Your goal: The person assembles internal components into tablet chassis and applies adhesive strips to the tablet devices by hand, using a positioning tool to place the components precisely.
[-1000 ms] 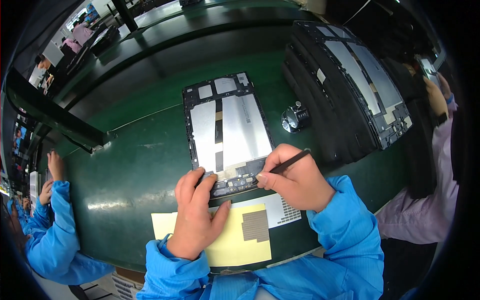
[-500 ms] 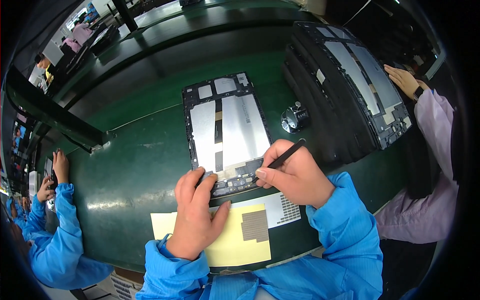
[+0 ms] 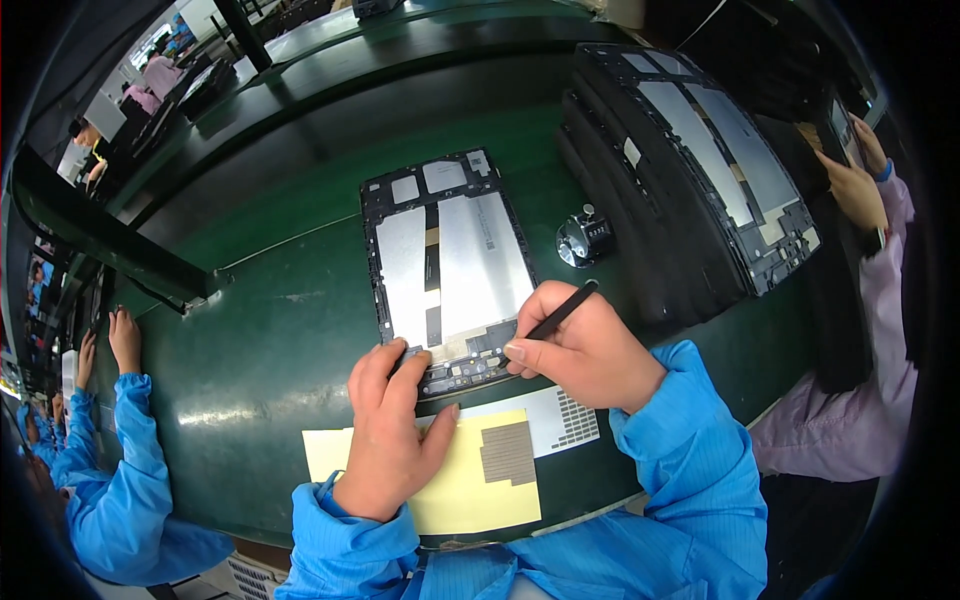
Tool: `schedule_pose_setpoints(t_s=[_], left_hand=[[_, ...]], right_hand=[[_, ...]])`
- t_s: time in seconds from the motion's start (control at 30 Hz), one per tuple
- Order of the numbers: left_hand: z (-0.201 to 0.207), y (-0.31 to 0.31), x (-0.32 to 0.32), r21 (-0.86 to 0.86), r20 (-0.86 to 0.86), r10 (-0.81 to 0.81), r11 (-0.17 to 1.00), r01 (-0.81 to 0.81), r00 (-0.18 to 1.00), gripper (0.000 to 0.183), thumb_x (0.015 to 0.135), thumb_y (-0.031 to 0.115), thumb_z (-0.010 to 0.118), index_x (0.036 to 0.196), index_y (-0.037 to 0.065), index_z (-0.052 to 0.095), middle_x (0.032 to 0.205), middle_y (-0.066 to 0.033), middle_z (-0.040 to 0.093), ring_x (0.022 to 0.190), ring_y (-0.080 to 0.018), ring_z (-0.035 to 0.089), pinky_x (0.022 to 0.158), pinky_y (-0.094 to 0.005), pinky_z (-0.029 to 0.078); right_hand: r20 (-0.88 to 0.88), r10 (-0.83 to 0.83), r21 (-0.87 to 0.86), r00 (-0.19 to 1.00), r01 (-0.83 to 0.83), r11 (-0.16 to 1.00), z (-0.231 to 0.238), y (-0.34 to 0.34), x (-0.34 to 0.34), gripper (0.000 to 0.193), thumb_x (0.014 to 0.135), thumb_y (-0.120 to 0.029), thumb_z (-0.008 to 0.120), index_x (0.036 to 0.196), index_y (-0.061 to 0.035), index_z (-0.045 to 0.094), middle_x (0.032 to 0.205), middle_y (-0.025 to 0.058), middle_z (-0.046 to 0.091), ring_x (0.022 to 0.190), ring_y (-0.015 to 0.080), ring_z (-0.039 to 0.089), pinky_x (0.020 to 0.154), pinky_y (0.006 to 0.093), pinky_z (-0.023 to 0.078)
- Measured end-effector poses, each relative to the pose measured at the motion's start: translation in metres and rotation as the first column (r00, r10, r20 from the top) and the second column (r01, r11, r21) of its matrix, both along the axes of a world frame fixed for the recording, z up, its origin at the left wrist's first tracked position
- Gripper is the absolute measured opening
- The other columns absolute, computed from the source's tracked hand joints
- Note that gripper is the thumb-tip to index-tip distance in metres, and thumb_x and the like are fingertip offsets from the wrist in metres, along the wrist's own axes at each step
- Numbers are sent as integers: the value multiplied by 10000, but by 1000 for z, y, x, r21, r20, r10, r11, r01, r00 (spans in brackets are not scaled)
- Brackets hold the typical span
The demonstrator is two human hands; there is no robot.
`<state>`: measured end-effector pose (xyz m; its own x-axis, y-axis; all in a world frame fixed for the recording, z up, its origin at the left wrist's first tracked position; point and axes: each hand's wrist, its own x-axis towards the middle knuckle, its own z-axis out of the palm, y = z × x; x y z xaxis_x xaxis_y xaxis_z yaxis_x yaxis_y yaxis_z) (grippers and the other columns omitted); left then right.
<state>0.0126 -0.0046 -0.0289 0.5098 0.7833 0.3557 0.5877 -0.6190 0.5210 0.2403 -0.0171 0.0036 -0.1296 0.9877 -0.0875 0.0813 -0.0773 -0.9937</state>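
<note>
A tablet's inner frame (image 3: 470, 260), with silver plates and a black rim, lies on the green bench in front of me. My left hand (image 3: 388, 430) rests its fingertips on the frame's lower left corner, fingers apart and thumb out over the yellow sheet. Pinched in my right hand (image 3: 585, 350) are slim black tweezers (image 3: 560, 312), tilted, with their lower end at the small parts along the frame's bottom edge. Fingers partly hide that tip. Below the frame lie a yellow sheet (image 3: 440, 500) with a grey-brown sticker block and a white sheet (image 3: 545, 408) with small dark rectangles.
A tall stack of similar tablet frames (image 3: 680, 190) stands at the right. Beside it sits a silver tally counter (image 3: 584, 238). A co-worker in pink (image 3: 850, 190) lifts a tablet at far right; another in blue (image 3: 125, 430) sits left. A dark post (image 3: 110, 230) rises at left.
My right hand and the tweezers have shifted slightly left along the frame's bottom edge. The co-worker at right has gone from touching the stack to holding up a tablet.
</note>
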Motion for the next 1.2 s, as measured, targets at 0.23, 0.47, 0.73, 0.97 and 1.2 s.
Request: schedule_pose_setpoints(t_s=[0.23, 0.47, 0.73, 0.97, 1.2], left_hand=[[1, 0, -2, 1, 7, -2, 1000, 2, 1000, 599, 673, 39, 740, 1211, -8, 481, 1280, -239, 400, 1195, -443, 379, 1001, -493, 353], [1, -1, -1, -17, 14, -2, 1000, 2, 1000, 592, 673, 38, 738, 1207, -13, 488, 1275, -238, 407, 1193, -438, 383, 1001, -488, 354], [3, 2, -1, -6, -10, -4, 1000, 4, 1000, 604, 672, 34, 740, 1215, -12, 481, 1280, -237, 402, 1192, -436, 385, 997, -486, 358], [1, 3, -3, -90, 94, 27, 996, -19, 995, 614, 703, 39, 738, 1239, -30, 445, 1301, -250, 383, 1189, -414, 409, 995, -442, 386], [5, 6, 0, -629, 605, 450, 776, 48, 657, 625, 819, -67, 622, 1345, -114, 288, 1308, -217, 438, 1113, -248, 541, 925, -316, 472]], right_hand=[[109, 13, 219, 994, -37, 975, -7, -12, -3, 105, 857, -18, 635, 901, -2, 542, 842, 59, 579, 786, 108, 573, 679, 259, 481], [26, 21, 218, 999, -26, 976, -10, -15, -3, 92, 863, 5, 625, 909, -6, 546, 855, 63, 562, 806, 108, 569, 706, 257, 486], [-55, -106, 252, 993, 117, 961, -13, -11, -4, 95, 843, 10, 648, 890, -2, 566, 858, 72, 570, 813, 131, 579, 707, 269, 484], [191, -451, 614, 872, 252, 748, -15, -3, 0, 109, 853, -27, 635, 943, 12, 586, 852, 140, 592, 808, 300, 589, 701, 354, 480], [285, -484, 600, 828, 240, 763, -31, 0, 1, 197, 829, -59, 672, 984, -6, 563, 912, 156, 571, 835, 306, 576, 746, 367, 478]])
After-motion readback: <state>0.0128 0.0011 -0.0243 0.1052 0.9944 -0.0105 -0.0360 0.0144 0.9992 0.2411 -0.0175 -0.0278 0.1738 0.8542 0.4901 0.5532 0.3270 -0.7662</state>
